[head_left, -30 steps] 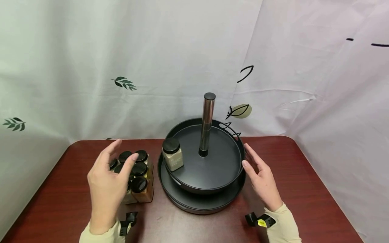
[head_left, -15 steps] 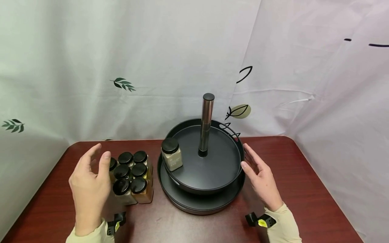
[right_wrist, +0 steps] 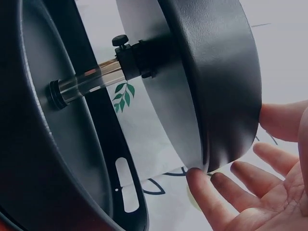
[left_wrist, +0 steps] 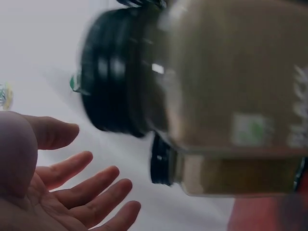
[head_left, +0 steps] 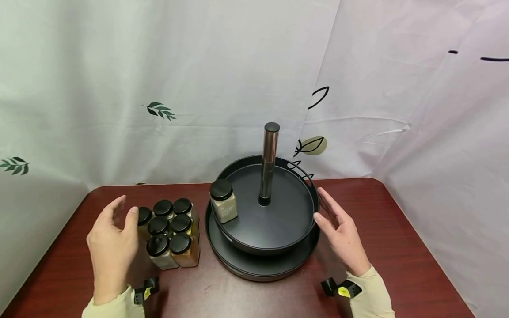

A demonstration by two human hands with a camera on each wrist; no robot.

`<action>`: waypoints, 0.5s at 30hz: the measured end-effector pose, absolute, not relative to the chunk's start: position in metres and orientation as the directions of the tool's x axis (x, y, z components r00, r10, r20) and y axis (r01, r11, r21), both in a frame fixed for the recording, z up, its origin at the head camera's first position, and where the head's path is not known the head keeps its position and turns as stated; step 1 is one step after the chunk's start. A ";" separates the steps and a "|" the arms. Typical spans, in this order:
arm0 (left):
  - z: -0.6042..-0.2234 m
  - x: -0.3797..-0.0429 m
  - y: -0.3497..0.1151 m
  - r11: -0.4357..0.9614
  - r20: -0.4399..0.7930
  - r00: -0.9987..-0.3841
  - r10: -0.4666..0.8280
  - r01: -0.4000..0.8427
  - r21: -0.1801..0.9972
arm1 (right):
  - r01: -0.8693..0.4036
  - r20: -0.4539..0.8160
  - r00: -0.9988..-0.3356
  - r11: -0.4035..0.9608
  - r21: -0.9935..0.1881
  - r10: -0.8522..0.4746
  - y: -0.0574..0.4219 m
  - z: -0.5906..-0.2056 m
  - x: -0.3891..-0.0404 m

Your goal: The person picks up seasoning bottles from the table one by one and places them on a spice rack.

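In the head view my left hand (head_left: 113,249) stands just left of a cluster of black-lidded spice jars (head_left: 164,259), fingers apart and thumb raised, gripping nothing. The left wrist view shows a jar (left_wrist: 226,82) close beside this hand (left_wrist: 82,197), with another jar (left_wrist: 236,175) beyond it. A two-tier black turntable organizer (head_left: 278,229) stands right of the cluster. One spice jar (head_left: 224,207) of pale powder sits at the left of its upper tray. My right hand (head_left: 343,238) touches the upper tray's right side with extended fingers, as the right wrist view of the tray (right_wrist: 224,82) shows.
A metal post (head_left: 269,163) rises from the middle of the upper tray. The lower tray (head_left: 262,271) extends past it towards me. All stands on a reddish-brown table (head_left: 397,260), with a white leaf-print curtain (head_left: 222,88) behind and at both sides.
My left hand has moved left and slightly down, from over the spice jars to beside them, uncovering the cluster. My right hand stays at the tray. The view has shifted very slightly.
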State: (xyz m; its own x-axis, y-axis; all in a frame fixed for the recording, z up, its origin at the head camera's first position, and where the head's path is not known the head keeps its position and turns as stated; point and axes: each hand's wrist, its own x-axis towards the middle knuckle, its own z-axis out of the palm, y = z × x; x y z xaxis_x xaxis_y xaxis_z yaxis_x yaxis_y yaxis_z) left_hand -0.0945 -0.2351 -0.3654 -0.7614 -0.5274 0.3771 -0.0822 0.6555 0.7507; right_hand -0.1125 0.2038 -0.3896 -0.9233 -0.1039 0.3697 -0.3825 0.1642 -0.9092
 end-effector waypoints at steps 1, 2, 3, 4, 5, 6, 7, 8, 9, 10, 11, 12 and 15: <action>-0.367 -0.095 -0.237 0.653 0.362 -0.770 -0.526 -0.092 0.752 | -0.382 0.369 -0.924 0.164 -0.909 -0.104 0.204 -0.389 -0.112; -0.369 -0.096 -0.238 0.652 0.349 -0.777 -0.523 -0.102 0.751 | -0.381 0.368 -0.924 0.162 -0.910 -0.105 0.204 -0.389 -0.112; -0.371 -0.097 -0.240 0.652 0.336 -0.784 -0.522 -0.112 0.750 | -0.381 0.368 -0.924 0.160 -0.911 -0.106 0.204 -0.389 -0.112; -0.372 -0.097 -0.242 0.649 0.319 -0.793 -0.519 -0.123 0.751 | -0.381 0.368 -0.924 0.157 -0.911 -0.106 0.205 -0.389 -0.112; -0.374 -0.098 -0.243 0.645 0.301 -0.800 -0.519 -0.135 0.752 | -0.382 0.368 -0.923 0.155 -0.911 -0.108 0.205 -0.389 -0.112; -0.376 -0.099 -0.244 0.641 0.285 -0.806 -0.519 -0.146 0.753 | -0.382 0.369 -0.923 0.154 -0.911 -0.109 0.205 -0.389 -0.112; -0.378 -0.099 -0.246 0.635 0.266 -0.813 -0.518 -0.157 0.756 | -0.383 0.369 -0.923 0.148 -0.912 -0.111 0.205 -0.389 -0.112; -0.379 -0.099 -0.247 0.626 0.245 -0.820 -0.518 -0.167 0.762 | -0.385 0.371 -0.922 0.143 -0.912 -0.113 0.205 -0.389 -0.112; -0.380 -0.100 -0.248 0.616 0.222 -0.827 -0.517 -0.178 0.768 | -0.387 0.373 -0.921 0.141 -0.911 -0.114 0.206 -0.389 -0.113; -0.381 -0.100 -0.249 0.606 0.201 -0.834 -0.513 -0.186 0.773 | -0.387 0.374 -0.921 0.138 -0.912 -0.114 0.206 -0.389 -0.113; -0.382 -0.100 -0.251 0.600 0.184 -0.841 -0.509 -0.194 0.776 | -0.387 0.373 -0.920 0.134 -0.912 -0.115 0.206 -0.389 -0.113; -0.383 -0.100 -0.252 0.594 0.165 -0.848 -0.503 -0.200 0.779 | -0.386 0.372 -0.921 0.132 -0.913 -0.116 0.206 -0.389 -0.113; -0.387 -0.101 -0.256 0.588 0.123 -0.871 -0.476 -0.211 0.781 | -0.380 0.366 -0.923 0.127 -0.916 -0.122 0.206 -0.389 -0.113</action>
State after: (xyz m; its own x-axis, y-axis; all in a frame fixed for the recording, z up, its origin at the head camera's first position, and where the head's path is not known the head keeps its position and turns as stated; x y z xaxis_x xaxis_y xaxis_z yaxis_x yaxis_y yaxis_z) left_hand -0.1007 -0.2559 -0.3867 -0.8711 -0.4756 0.1226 -0.2111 0.5879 0.7809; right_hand -0.1126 0.2063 -0.3893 -0.9226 -0.1222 0.3659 -0.3802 0.1269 -0.9162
